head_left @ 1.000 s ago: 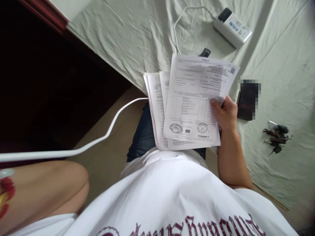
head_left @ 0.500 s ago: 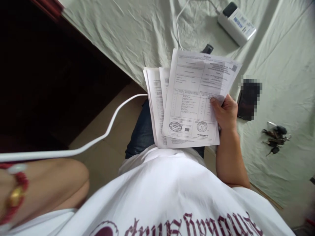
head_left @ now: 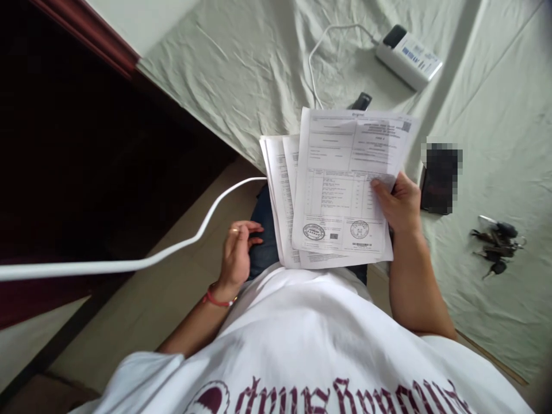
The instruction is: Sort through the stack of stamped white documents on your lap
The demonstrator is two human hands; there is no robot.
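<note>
A fanned stack of printed paper sheets (head_left: 336, 195) lies in front of my white shirt, over my lap. My right hand (head_left: 399, 198) grips its right side, with the thumb on top of the front sheet and the other fingers hidden behind. Two round stamps mark the bottom of that sheet. To the left of the stack, my left hand (head_left: 239, 250) hovers by my thigh with fingers loosely bent and apart, nothing in them. It wears a ring and a red bracelet (head_left: 219, 298), and does not touch the papers.
A pale green cloth (head_left: 241, 75) covers the surface ahead. On it are a white power bank (head_left: 409, 57) with a white cable (head_left: 311, 63), a small black object (head_left: 362, 102), a blurred-out dark phone-like object (head_left: 440, 181) and a bunch of keys (head_left: 498, 244). A thick white cable (head_left: 172, 250) crosses at left.
My left hand has come in from the far left to beside the papers. My right hand keeps its hold on the stack. The whole view has shifted slightly.
</note>
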